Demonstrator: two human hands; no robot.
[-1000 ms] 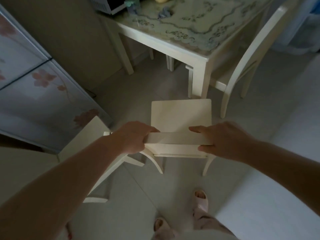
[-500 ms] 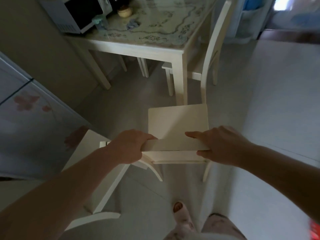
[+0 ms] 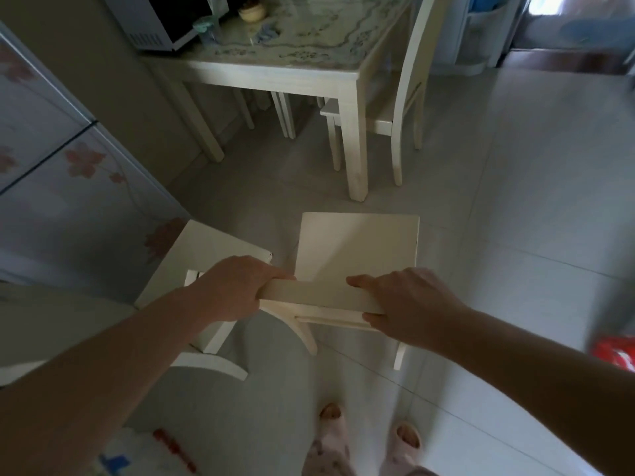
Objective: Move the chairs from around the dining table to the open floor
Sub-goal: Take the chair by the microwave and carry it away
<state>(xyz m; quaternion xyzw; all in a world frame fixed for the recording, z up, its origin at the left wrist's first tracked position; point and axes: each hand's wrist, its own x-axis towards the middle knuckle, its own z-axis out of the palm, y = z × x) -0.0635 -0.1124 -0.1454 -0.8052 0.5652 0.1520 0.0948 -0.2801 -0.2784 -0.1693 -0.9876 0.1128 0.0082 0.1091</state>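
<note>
A cream wooden chair [image 3: 357, 245] stands on the tiled floor just in front of me, its seat facing the table. My left hand [image 3: 233, 286] grips the left end of its top back rail, and my right hand [image 3: 402, 304] grips the right end. A second cream chair [image 3: 202, 255] stands close on its left, beside the fridge. The dining table [image 3: 285, 75] with a patterned top is farther ahead. A third chair [image 3: 405, 84] is still tucked in at the table's right side.
A flowered fridge [image 3: 51, 173] lines the left. A microwave [image 3: 165, 18], a cup and a bowl sit on the table. Open tiled floor [image 3: 536, 201] spreads to the right. A red bag [image 3: 615, 352] lies at the right edge. My slippered feet [image 3: 371, 434] are below.
The held chair has come back away from the table corner with me. The view has lifted and turned right, showing more of the table, the third chair and the floor on the right.
</note>
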